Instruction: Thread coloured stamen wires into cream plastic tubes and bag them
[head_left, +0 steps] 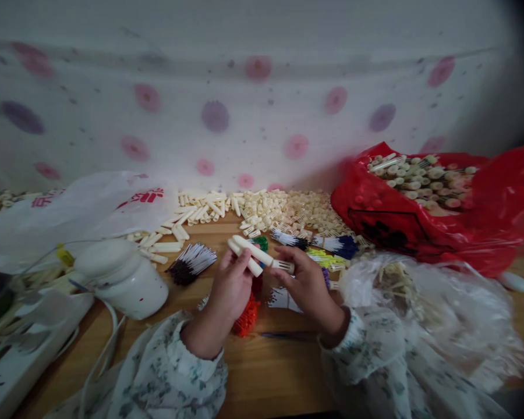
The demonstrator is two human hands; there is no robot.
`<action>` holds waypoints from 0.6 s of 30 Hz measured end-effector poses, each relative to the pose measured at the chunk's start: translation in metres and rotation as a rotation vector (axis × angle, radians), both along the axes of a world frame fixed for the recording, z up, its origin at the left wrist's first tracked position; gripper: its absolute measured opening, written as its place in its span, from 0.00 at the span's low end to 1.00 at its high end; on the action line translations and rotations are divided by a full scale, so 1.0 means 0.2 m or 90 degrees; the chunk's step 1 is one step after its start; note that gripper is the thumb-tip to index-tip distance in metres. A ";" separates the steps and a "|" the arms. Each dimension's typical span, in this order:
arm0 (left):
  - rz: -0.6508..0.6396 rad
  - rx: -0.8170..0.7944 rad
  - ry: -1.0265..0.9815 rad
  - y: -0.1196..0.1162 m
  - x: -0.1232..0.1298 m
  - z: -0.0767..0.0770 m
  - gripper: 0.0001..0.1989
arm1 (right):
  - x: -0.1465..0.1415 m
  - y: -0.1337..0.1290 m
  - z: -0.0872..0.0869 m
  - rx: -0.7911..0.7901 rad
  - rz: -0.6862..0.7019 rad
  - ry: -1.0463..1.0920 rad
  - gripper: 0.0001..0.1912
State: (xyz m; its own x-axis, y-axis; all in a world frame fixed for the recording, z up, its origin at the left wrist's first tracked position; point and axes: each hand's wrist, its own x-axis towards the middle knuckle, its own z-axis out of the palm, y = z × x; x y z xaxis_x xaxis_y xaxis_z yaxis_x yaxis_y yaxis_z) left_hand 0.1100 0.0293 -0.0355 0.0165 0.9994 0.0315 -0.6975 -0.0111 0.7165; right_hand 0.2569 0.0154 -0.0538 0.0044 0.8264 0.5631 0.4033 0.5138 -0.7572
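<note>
Two cream plastic pen barrels (252,251) lie side by side in my left hand (232,291), pinched between thumb and fingers. My right hand (309,285) grips a small slotted cream pen part (283,266) at the right end of the upper barrel; whether it sits inside the barrel I cannot tell. Around the hands lie bundles of thin pen refills: white with dark ends (194,263), orange-red (247,318), green (260,241), blue-ended (346,246) and yellow (325,257). My right hand partly hides another white bundle (283,298).
Behind the hands are heaps of cream barrels (207,208) and slotted parts (283,210). A red bag (436,233) of filled barrels and a clear bag (454,314) stand right. Left are a white jar (124,279), a white plastic bag (82,206) and cables (109,343).
</note>
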 end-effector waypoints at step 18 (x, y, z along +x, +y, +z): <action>0.009 0.066 0.145 -0.02 -0.03 0.02 0.18 | 0.07 0.00 0.04 -0.013 0.094 0.208 0.10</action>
